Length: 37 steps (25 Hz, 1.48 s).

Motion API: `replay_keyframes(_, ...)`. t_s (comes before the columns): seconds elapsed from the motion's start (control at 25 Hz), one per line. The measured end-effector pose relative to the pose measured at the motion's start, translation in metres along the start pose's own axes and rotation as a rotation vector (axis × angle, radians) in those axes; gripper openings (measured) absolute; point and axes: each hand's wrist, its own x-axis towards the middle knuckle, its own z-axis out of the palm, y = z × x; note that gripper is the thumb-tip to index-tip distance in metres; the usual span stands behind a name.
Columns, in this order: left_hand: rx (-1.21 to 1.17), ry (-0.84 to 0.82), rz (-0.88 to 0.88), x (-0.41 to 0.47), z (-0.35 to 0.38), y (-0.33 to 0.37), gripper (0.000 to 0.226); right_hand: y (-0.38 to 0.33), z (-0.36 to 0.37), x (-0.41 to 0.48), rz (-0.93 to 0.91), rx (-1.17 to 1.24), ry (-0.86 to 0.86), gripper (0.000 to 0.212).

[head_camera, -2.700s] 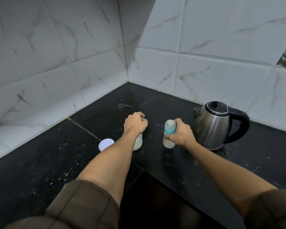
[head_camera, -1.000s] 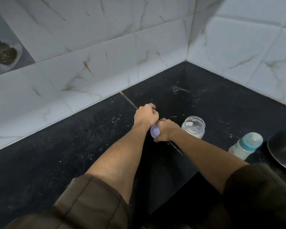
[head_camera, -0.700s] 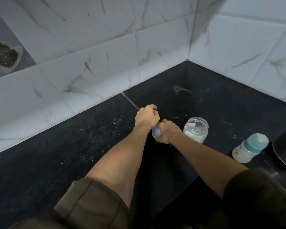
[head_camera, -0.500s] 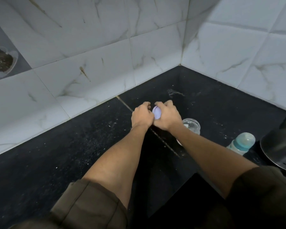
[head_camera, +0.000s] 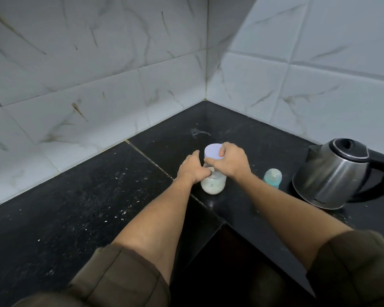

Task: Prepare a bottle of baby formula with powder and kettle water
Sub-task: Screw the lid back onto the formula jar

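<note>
A clear jar (head_camera: 213, 183) with white powder in its bottom stands on the black counter (head_camera: 98, 196). My left hand (head_camera: 192, 167) grips the jar's upper body from the left. My right hand (head_camera: 230, 161) holds a pale lilac lid (head_camera: 212, 151) on top of the jar's mouth, fingers curled over its rim. A baby bottle (head_camera: 272, 177) with a teal collar and clear cap stands just right of my right wrist. The steel kettle (head_camera: 333, 173) with a black lid and handle sits further right.
White marble-pattern tiled walls (head_camera: 120, 96) meet in a corner behind the jar. White specks are scattered on the counter to the left. The counter's inner edge drops to a dark gap (head_camera: 220, 262) between my forearms.
The lid, held between both hands over the counter to the left, has come onto the jar's mouth. My left hand moved from the lid to the jar's body. The view swung right, showing the kettle.
</note>
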Motion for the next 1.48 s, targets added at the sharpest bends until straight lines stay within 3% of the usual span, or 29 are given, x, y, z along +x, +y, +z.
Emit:
replay_keyframes(0.08,0.01,-0.063,-0.02,-0.004,0.012,-0.002,0.098,0.011,0.003,-0.007,0.002,-0.099,-0.056,0.048)
replay_keyframes(0.16,-0.01,-0.073,-0.027,-0.005,0.021,-0.008,0.082,0.017,0.008,-0.012,-0.004,-0.117,-0.115,0.054)
replay_keyframes(0.44,-0.079,-0.013,-0.02,0.0,0.039,-0.019,0.075,0.021,0.015,-0.01,-0.053,-0.211,-0.246,0.095)
replay_keyframes(0.68,-0.095,0.001,-0.01,0.003,0.038,-0.026,0.081,0.017,0.017,-0.01,-0.026,-0.326,-0.167,0.075)
replay_keyframes(0.96,-0.049,0.025,0.003,0.005,0.035,-0.027,0.072,0.015,0.003,-0.013,-0.021,-0.483,-0.073,0.076)
replay_keyframes(1.08,-0.041,0.027,0.008,0.007,0.035,-0.027,0.074,0.019,-0.009,-0.011,-0.069,-0.521,-0.031,0.06)
replay_keyframes(1.2,-0.016,0.018,0.004,0.009,0.033,-0.024,0.08,0.019,-0.009,-0.009,-0.19,-0.389,-0.078,0.04)
replay_keyframes(1.36,0.018,0.013,-0.025,0.008,0.03,-0.02,0.079,0.008,-0.004,0.0,-0.199,-0.33,-0.423,0.082)
replay_keyframes(1.48,0.05,0.02,-0.03,0.009,0.029,-0.016,0.082,0.012,0.002,0.007,-0.183,-0.443,-0.289,0.081)
